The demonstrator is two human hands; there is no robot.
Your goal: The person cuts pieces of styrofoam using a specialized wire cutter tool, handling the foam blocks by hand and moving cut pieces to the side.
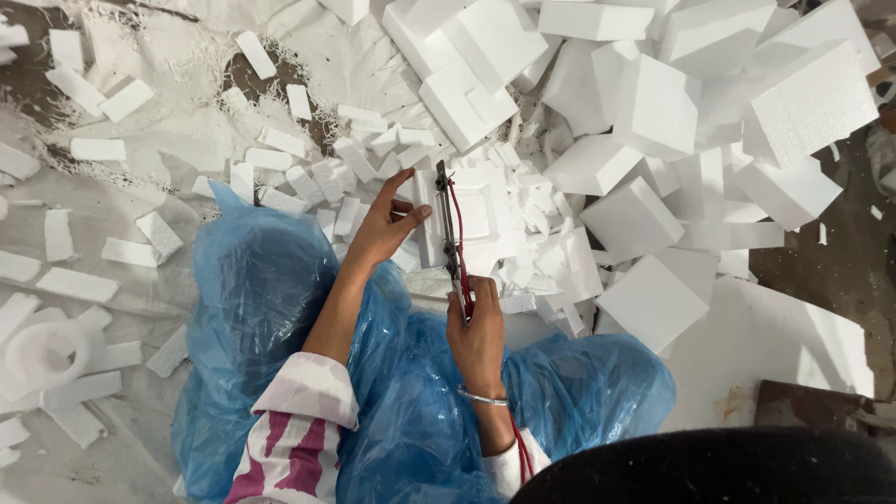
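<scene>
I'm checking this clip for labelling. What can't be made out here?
Head view only:
- Cutter tip: too thin to tell against the foam piece.
- Right hand grip: seen from the back, fingers hidden.
- Red cord: its end is hidden by the dark shape at the bottom edge.
- Left hand: its palm is hidden.

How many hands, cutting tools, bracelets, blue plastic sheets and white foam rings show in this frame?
Hands: 2, left hand and right hand
Cutting tool: 1
Bracelet: 1
Blue plastic sheet: 1
White foam ring: 1
Total: 6
The loose white foam blocks and strips are too many and too heaped to count.
</scene>
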